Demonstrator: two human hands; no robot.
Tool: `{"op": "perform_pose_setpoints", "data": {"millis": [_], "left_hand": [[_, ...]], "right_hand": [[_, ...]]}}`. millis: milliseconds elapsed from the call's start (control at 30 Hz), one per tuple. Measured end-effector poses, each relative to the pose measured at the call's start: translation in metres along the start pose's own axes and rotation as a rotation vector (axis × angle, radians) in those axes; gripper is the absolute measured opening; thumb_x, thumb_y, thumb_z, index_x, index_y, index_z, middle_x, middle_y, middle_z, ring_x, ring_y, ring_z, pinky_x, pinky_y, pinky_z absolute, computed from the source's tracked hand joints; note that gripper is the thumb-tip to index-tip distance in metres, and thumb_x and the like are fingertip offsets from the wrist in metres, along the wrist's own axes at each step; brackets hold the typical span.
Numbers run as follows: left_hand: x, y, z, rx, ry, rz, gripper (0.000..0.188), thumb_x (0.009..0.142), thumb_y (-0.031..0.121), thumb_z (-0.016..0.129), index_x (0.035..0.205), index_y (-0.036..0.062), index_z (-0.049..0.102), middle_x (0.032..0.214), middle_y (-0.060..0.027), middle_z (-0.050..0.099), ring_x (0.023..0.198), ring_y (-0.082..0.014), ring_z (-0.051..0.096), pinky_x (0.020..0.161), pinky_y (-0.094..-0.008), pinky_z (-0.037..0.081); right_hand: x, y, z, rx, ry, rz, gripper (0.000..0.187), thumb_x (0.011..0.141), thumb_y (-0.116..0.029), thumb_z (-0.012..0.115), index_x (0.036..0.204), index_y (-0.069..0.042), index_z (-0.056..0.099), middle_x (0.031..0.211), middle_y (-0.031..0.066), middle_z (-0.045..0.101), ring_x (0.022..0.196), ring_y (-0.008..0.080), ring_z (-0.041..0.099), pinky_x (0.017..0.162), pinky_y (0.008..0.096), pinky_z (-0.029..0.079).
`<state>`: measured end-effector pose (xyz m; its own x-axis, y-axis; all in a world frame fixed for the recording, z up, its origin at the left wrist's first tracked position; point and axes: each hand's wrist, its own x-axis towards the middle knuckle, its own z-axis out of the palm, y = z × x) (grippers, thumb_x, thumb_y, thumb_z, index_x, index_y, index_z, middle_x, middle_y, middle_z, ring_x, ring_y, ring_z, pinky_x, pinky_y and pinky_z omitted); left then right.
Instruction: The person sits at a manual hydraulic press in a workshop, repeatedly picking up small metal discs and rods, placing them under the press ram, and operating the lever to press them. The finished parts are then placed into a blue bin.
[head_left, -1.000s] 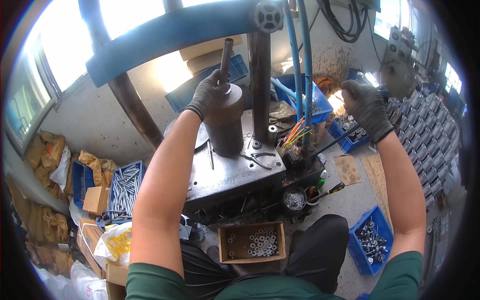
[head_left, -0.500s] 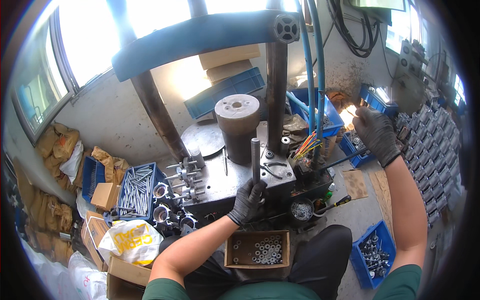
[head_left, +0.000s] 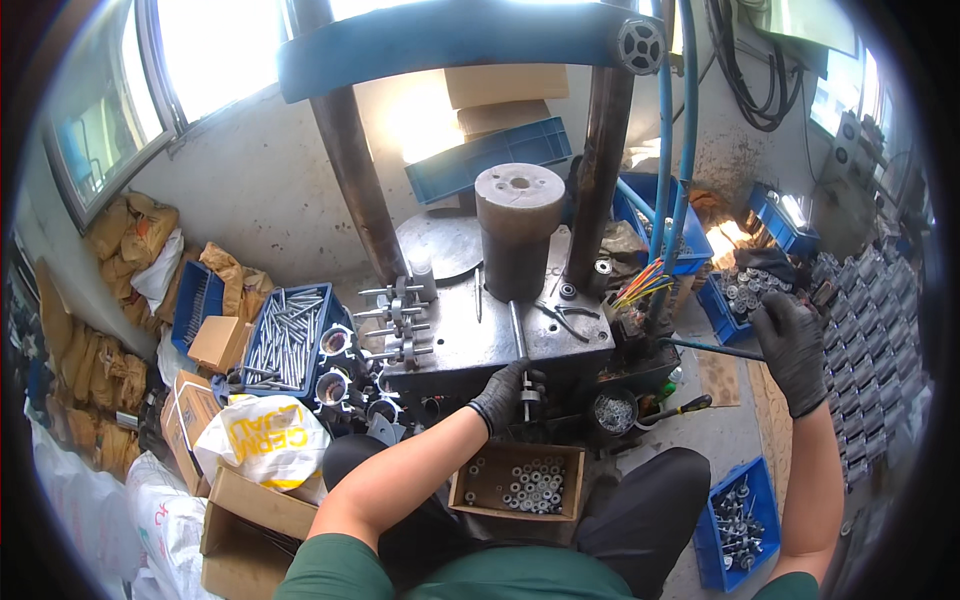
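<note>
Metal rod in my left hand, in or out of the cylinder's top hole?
Out: your left hand holds the rod in front of the cylinder, whose hole shows bare.

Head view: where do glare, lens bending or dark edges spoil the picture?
Head view: window blown out white, with a glaring patch on the wall; head view: blue crossbeam looks bowed, probably by the fisheye, and the corners go black; head view: left hand and rod remain readable.

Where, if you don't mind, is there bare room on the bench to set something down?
The bench is bare toward its front edge, between the shafts and the rod in the left hand. Crowded: its left edge, and behind the pliers, by the ring.
</note>
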<state>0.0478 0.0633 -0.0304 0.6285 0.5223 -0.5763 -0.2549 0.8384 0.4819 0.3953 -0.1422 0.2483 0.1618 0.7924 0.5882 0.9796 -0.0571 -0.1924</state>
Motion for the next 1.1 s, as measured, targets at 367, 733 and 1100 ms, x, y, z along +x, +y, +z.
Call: {"op": "perform_pose_setpoints", "data": {"millis": [367, 733, 1100], "left_hand": [[-0.106, -0.013, -0.032, 1.48, 0.181, 0.9, 0.032, 0.109, 0.029, 0.065, 0.129, 0.0036, 0.067, 0.099, -0.0064, 0.07, 0.097, -0.0163, 0.066, 0.092, -0.0368, 0.056], [-0.138, 0.129, -0.094, -0.232, 0.539, 0.64, 0.023, 0.109, 0.025, 0.06, 0.094, 0.0077, 0.064, 0.081, -0.0036, 0.068, 0.062, -0.0149, 0.063, 0.053, -0.0269, 0.052], [-0.12, 0.067, -0.066, -0.158, 0.614, 0.574, 0.012, 0.103, 0.021, 0.066, 0.112, 0.0137, 0.064, 0.085, -0.0032, 0.066, 0.065, -0.0177, 0.063, 0.054, -0.0299, 0.051]], "right_hand": [[-0.045, -0.002, 0.018, 0.139, 0.137, -0.047, 0.018, 0.094, -0.002, 0.074, 0.111, 0.004, 0.071, 0.093, 0.0188, 0.072, 0.077, 0.026, 0.071, 0.072, 0.0378, 0.056], [-0.056, -0.03, 0.022, 0.215, 0.068, -0.064, 0.019, 0.095, -0.002, 0.074, 0.112, 0.005, 0.07, 0.098, 0.0166, 0.072, 0.078, 0.0234, 0.07, 0.074, 0.0362, 0.057], [-0.077, -0.065, 0.01, -0.122, -0.004, -0.296, 0.027, 0.082, -0.002, 0.078, 0.109, -0.001, 0.07, 0.093, 0.0188, 0.071, 0.086, 0.0388, 0.07, 0.077, 0.0469, 0.055]]}}
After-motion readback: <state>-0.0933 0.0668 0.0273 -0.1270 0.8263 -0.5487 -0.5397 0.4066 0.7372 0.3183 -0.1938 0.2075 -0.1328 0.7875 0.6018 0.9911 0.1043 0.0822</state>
